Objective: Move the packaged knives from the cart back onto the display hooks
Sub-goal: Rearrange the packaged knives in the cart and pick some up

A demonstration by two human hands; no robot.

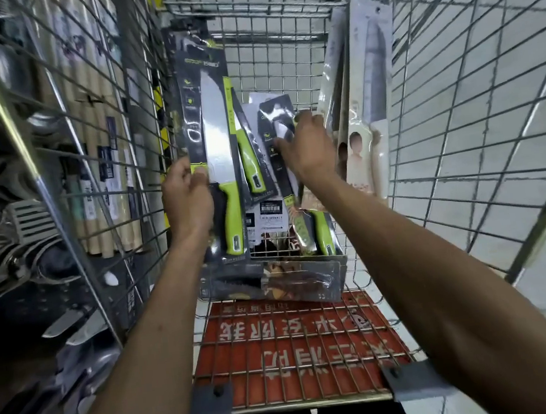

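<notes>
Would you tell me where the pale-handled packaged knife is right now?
In the head view, the pale-handled packaged knife leans against the cart's right wall, beside the right hand.

Pale square floor tiles (491, 107) with dark grout fill the right side. On the left, a wire display rack (59, 105) holds a slotted metal spatula (28, 217) and packaged wooden rolling pins (106, 191). Yellow-and-black hazard tape (161, 117) runs up a post.

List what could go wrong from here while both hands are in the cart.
The left grip holds the tall dark-carded green-handled knife pack only by one lower edge; it may tip or slip. The right grip, pinching the small dark blister pack, could topple the pale knife packs leaning beside it.
</notes>
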